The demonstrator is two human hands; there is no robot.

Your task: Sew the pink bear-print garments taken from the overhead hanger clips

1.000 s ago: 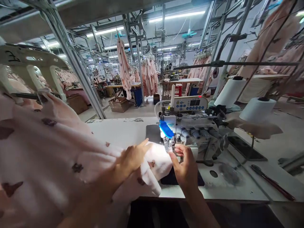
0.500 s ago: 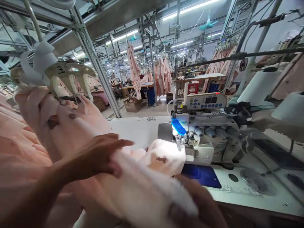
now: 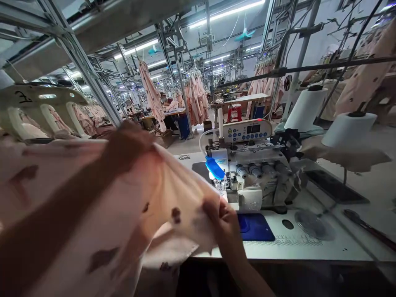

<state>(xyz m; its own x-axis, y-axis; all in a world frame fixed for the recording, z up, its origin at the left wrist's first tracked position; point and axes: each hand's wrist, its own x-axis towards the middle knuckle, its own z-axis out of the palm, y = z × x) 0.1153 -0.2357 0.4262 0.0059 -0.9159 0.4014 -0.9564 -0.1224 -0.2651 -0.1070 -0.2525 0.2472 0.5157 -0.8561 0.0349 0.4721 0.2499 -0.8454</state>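
A pale pink garment piece (image 3: 182,194) with small brown printed figures stretches between my two hands, in front of an overlock sewing machine (image 3: 250,169). My left hand (image 3: 128,144), blurred, grips its upper edge left of the machine. At the garment's right corner, just before the needle area, my right hand (image 3: 224,218) pinches the cloth between thumb and fingers. The lower part of the cloth hangs over the table's front edge. Both hands' fingertips are partly hidden by the fabric.
A beige clip hanger (image 3: 46,97) hangs at the left. White thread cones (image 3: 306,109) stand right of the machine, and tongs-like scissors (image 3: 368,227) lie at the table's right side. A blue plate (image 3: 256,227) is set in the white table (image 3: 303,247). Pink garments (image 3: 198,97) hang behind.
The view has turned to the right. My left hand has gone from pointing fingers over the cloth to gripping its edge. My right hand has risen, and the garment is now spread between both hands.
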